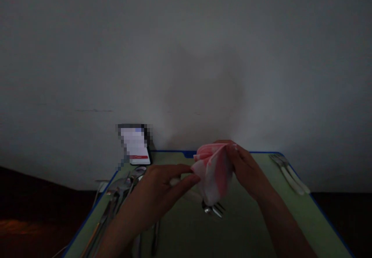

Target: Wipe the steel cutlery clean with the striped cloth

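Both my hands hold a pink and white paper napkin [213,172] above a green table mat [261,227]. My left hand [158,190] pinches its lower left corner. My right hand [247,168] grips its upper right edge with closed fingers. The tines of a fork and the bowl of a spoon [213,209] stick out from under the napkin, pointing toward me.
Several metal spoons and forks [122,192] lie at the mat's left edge. Two pieces of cutlery with white handles [289,174] lie at the far right corner. A phone with a lit screen [136,145] leans against the grey wall.
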`<control>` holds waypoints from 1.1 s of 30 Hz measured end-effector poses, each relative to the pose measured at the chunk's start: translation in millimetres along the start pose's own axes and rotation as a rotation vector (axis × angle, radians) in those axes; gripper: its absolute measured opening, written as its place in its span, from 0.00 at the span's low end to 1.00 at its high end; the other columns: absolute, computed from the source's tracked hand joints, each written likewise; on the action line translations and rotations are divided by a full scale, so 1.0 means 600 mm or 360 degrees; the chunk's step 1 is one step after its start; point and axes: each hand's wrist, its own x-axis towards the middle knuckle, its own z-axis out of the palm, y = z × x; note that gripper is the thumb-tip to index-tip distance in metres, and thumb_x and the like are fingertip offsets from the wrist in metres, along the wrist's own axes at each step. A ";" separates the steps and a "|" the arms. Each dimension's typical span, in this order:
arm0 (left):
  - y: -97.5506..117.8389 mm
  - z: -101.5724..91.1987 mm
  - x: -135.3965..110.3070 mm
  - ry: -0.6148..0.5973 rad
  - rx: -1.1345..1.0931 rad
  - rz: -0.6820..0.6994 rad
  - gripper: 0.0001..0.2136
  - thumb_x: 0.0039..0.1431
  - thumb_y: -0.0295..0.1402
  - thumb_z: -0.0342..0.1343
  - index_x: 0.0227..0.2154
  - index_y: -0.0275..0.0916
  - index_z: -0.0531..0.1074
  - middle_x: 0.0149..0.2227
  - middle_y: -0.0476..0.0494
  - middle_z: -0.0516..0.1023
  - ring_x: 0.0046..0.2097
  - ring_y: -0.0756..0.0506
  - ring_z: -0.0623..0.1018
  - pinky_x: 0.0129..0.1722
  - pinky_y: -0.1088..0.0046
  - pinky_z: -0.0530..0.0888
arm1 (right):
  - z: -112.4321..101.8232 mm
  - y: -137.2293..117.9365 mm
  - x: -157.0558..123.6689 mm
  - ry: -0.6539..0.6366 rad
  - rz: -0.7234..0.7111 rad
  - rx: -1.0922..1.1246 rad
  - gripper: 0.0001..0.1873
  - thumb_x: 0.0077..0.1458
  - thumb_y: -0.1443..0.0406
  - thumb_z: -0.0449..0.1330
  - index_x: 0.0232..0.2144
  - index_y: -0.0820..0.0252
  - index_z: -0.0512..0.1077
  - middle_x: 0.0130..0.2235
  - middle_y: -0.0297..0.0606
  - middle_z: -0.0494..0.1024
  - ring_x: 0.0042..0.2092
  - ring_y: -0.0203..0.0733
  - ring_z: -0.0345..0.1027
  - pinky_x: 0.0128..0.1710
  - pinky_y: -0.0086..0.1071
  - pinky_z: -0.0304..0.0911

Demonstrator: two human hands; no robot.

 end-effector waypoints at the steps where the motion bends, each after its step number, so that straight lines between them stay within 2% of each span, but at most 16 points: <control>1: 0.000 0.000 0.000 0.0010 0.0008 -0.0004 0.11 0.59 0.40 0.49 0.37 0.45 0.75 0.30 0.54 0.79 0.26 0.51 0.75 0.25 0.79 0.68 | 0.000 -0.002 0.000 -0.0023 -0.0007 -0.0015 0.23 0.58 0.51 0.44 0.44 0.57 0.69 0.42 0.39 0.76 0.41 0.39 0.70 0.40 0.31 0.64; 5: 0.006 0.001 0.003 0.0115 0.0037 -0.0016 0.12 0.59 0.39 0.48 0.33 0.43 0.76 0.25 0.54 0.78 0.25 0.52 0.74 0.23 0.80 0.66 | 0.002 -0.005 -0.002 -0.0126 -0.0005 -0.0041 0.23 0.59 0.52 0.43 0.48 0.55 0.67 0.46 0.39 0.75 0.47 0.40 0.68 0.47 0.36 0.62; 9: 0.014 -0.002 0.002 0.0224 -0.0019 -0.0112 0.12 0.59 0.38 0.48 0.36 0.42 0.76 0.27 0.53 0.79 0.26 0.51 0.75 0.25 0.79 0.69 | -0.007 0.000 -0.007 -0.0269 0.0057 -0.0149 0.23 0.59 0.53 0.43 0.52 0.52 0.64 0.52 0.38 0.70 0.52 0.40 0.63 0.52 0.39 0.57; 11: 0.014 -0.003 0.001 0.0253 -0.0053 -0.0133 0.12 0.58 0.38 0.48 0.37 0.42 0.76 0.27 0.53 0.79 0.27 0.50 0.76 0.26 0.79 0.70 | -0.017 0.001 -0.009 -0.0392 0.0131 -0.0137 0.23 0.60 0.53 0.41 0.52 0.51 0.64 0.50 0.38 0.71 0.49 0.40 0.66 0.48 0.38 0.61; 14: 0.009 0.000 -0.001 0.0254 -0.0090 -0.0124 0.12 0.59 0.38 0.49 0.37 0.43 0.76 0.28 0.53 0.79 0.29 0.50 0.77 0.27 0.79 0.70 | -0.028 -0.001 -0.009 -0.0474 0.0146 -0.0142 0.23 0.60 0.54 0.41 0.50 0.53 0.66 0.44 0.38 0.75 0.40 0.38 0.70 0.39 0.34 0.66; 19: 0.003 0.006 0.001 0.0200 -0.0102 -0.0108 0.12 0.60 0.38 0.49 0.39 0.43 0.75 0.30 0.53 0.80 0.29 0.50 0.77 0.28 0.78 0.69 | -0.026 0.003 -0.003 -0.0615 0.0177 -0.0281 0.15 0.52 0.57 0.56 0.39 0.58 0.72 0.36 0.36 0.77 0.35 0.38 0.69 0.33 0.31 0.64; 24: 0.006 0.003 -0.002 0.0158 -0.0138 -0.0108 0.12 0.60 0.38 0.47 0.39 0.44 0.75 0.32 0.53 0.80 0.31 0.49 0.77 0.30 0.76 0.71 | -0.029 0.028 0.007 -0.0448 0.0402 0.0045 0.16 0.49 0.57 0.59 0.36 0.62 0.72 0.36 0.38 0.77 0.34 0.37 0.69 0.35 0.32 0.64; 28: 0.003 -0.003 -0.007 0.0194 -0.0185 -0.0131 0.14 0.61 0.39 0.45 0.42 0.44 0.73 0.33 0.51 0.80 0.33 0.48 0.78 0.32 0.75 0.73 | -0.031 0.059 0.019 -0.0281 0.0609 0.0510 0.18 0.50 0.55 0.58 0.34 0.65 0.72 0.32 0.40 0.77 0.29 0.36 0.69 0.30 0.29 0.64; 31: 0.002 -0.008 -0.009 0.0362 -0.0129 -0.0185 0.13 0.58 0.40 0.48 0.36 0.43 0.76 0.30 0.51 0.80 0.31 0.48 0.77 0.28 0.77 0.72 | -0.024 0.079 0.027 -0.0154 0.0586 0.0766 0.17 0.54 0.55 0.52 0.35 0.62 0.72 0.36 0.41 0.78 0.34 0.38 0.72 0.35 0.31 0.66; 33: 0.004 -0.010 -0.010 0.0562 -0.0109 -0.0262 0.13 0.57 0.41 0.49 0.32 0.42 0.77 0.26 0.51 0.79 0.28 0.48 0.76 0.25 0.78 0.71 | -0.018 0.083 0.029 -0.0063 0.0412 0.0596 0.19 0.57 0.55 0.47 0.37 0.60 0.73 0.37 0.40 0.78 0.36 0.40 0.73 0.36 0.33 0.67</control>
